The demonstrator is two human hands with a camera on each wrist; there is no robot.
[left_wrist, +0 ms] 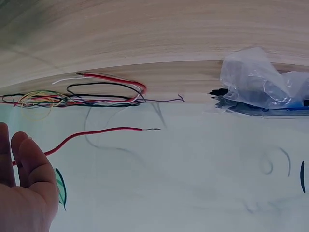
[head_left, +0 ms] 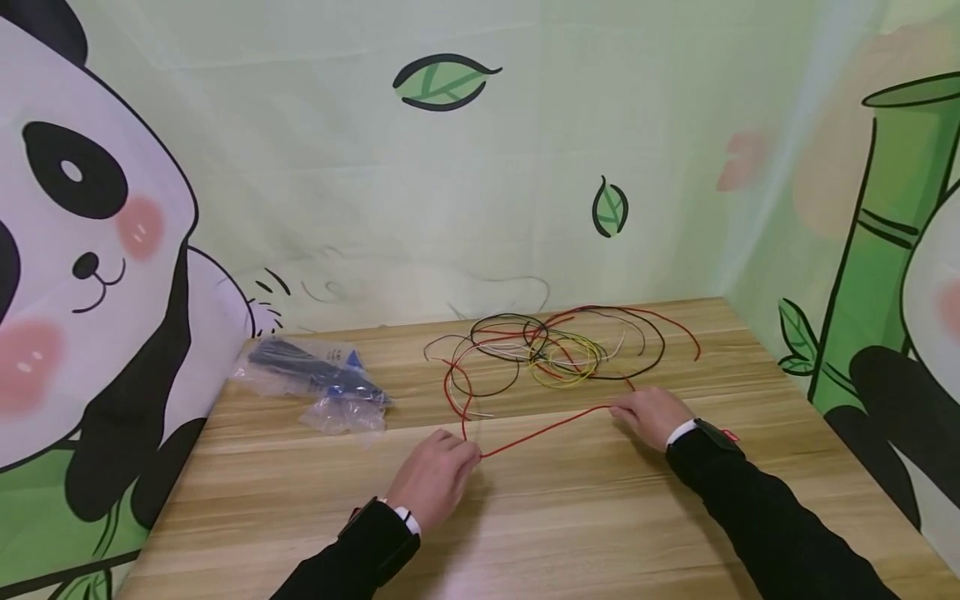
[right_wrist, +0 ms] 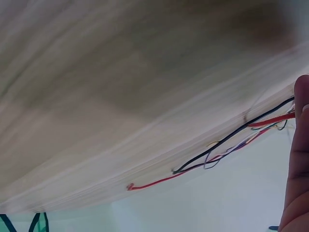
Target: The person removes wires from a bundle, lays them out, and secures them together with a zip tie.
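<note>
The left hand (head_left: pixel 433 473) is closed to a pinch on a red wire (head_left: pixel 543 432); the right hand (head_left: pixel 652 417) likewise pinches it, farther to the right. The wire spans the gap between the hands, nearly straight, in front of the tangled wires. In the left wrist view, its free end extends beyond the left fingers and shows a bare metal tip (left_wrist: pixel 151 129). Black, red and white wires and a yellow wire coil (head_left: pixel 567 384) lie tangled at the rear of the wooden tabletop (head_left: pixel 570 525). A clear plastic bag (head_left: pixel 341 414) containing dark items lies left of the tangle, apart from it.
</note>
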